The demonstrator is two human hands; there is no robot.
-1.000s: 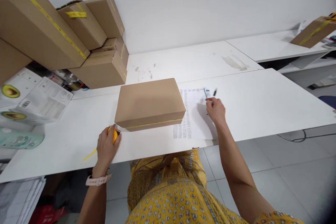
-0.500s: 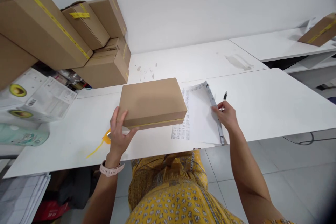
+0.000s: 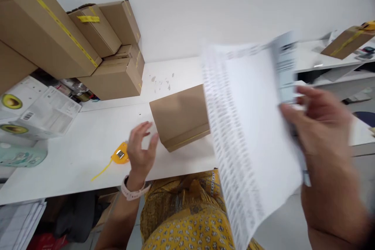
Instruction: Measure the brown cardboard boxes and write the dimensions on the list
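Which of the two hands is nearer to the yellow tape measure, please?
Left. The left hand is just beside the tape measure; the right hand is much farther off to the right, holding the paper.

"Where's the printed white paper sheet (image 3: 254, 129)?"
"Raised and tilted in the right hand (image 3: 320, 121)."
"And the brown rectangular cardboard box (image 3: 181, 113)?"
"Just beside the left hand (image 3: 141, 149), partly behind the sheet."

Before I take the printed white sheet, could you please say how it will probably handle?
The printed white sheet is probably floppy, as it looks thin and one side seems folded into a grey strip. It is likely light, since the right hand alone holds it by that side.
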